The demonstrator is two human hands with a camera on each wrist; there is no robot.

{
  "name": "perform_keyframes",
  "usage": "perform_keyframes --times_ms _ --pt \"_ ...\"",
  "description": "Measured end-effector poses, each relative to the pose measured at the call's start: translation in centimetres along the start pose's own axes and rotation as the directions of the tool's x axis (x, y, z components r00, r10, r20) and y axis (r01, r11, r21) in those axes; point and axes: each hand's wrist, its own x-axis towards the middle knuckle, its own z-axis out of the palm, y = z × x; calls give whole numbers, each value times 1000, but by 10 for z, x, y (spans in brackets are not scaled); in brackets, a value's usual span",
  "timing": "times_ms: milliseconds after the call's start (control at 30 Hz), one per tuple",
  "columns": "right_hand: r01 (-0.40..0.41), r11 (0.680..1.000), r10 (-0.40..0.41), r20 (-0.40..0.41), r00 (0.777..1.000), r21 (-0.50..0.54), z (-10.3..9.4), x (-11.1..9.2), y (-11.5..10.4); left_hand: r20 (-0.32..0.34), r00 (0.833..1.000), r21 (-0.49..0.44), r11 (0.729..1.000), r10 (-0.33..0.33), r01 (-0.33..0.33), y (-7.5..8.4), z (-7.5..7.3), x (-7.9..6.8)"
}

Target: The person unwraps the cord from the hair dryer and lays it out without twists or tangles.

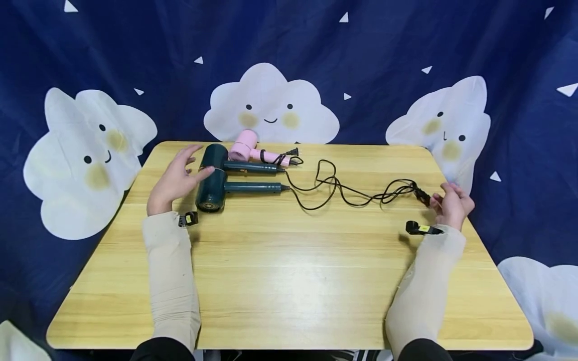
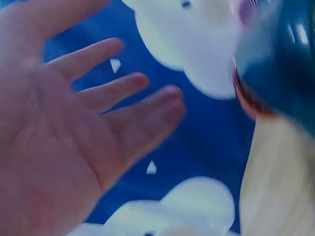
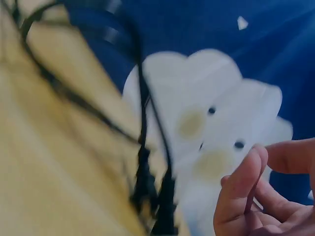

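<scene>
Two dark green hair dryers lie side by side at the left, the farther hair dryer [image 1: 215,153] behind the nearer hair dryer [image 1: 210,193], handles pointing right. My left hand [image 1: 173,180] is beside their heads with fingers spread; its thumb overlaps them in the head view. In the left wrist view the palm is bare and a dryer head [image 2: 280,64] is at the right. Their black cords [image 1: 356,195] run right to two plugs [image 1: 422,196]. Close by the plugs is my right hand [image 1: 453,206], fingers loosely bent, nothing visible between thumb and fingertips in the right wrist view.
A pink hair dryer [image 1: 244,145] with its cord bundled lies behind the green ones at the table's back edge. The wooden table [image 1: 293,281] has a dark blue curtain [image 1: 289,35] with clouds behind it.
</scene>
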Motion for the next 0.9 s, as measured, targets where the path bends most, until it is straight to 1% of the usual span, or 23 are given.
perform_keyframes --times_ms 67,100,167,200,233,300,367,400,433,467,500,533,600,633,700,800,900 --pt "47 998 -48 38 998 45 9 -9 0 -61 998 -123 992 18 -26 10 4 0" --pt "65 996 -70 75 995 66 14 -14 0 -82 996 -176 984 19 -33 17 6 0" --pt "96 989 -113 162 980 109 30 -27 3 -107 994 -252 967 9 -36 27 12 2" --pt "111 986 -137 216 967 126 40 -35 5 -112 994 -278 960 -1 -30 30 16 6" --pt "125 983 -158 277 948 135 50 -44 7 -116 993 -298 955 -18 -18 32 19 10" --pt "150 981 -187 394 900 123 73 -60 13 -124 991 -321 947 -47 5 31 26 24" --pt "188 979 -202 498 843 79 99 -77 22 -131 988 -319 947 -78 33 27 32 40" --pt "198 979 -196 547 814 57 112 -83 26 -134 987 -315 948 -91 45 25 34 47" --pt "212 977 -188 586 789 27 126 -89 32 -136 985 -306 950 -108 62 25 37 54" --pt "225 974 -175 617 768 -4 139 -95 37 -139 983 -299 951 -121 75 26 38 59" --pt "232 972 -156 641 752 -35 152 -100 43 -145 981 -296 952 -132 85 26 40 65" --pt "236 969 -135 658 741 -67 165 -104 50 -152 978 -292 952 -140 91 25 42 70" --pt "237 960 -79 669 739 -149 189 -112 62 -158 973 -317 942 -166 110 26 46 78" --pt "239 951 -50 666 744 -195 199 -114 69 -161 971 -327 938 -179 119 26 49 83" --pt "216 937 17 653 757 -275 217 -118 80 -151 969 -346 928 -198 136 25 56 91" --pt "180 912 105 633 767 -369 237 -121 97 -115 964 -352 917 -240 187 24 67 102" --pt "157 884 159 599 785 -440 252 -120 114 -87 954 -321 915 -286 245 20 76 110"
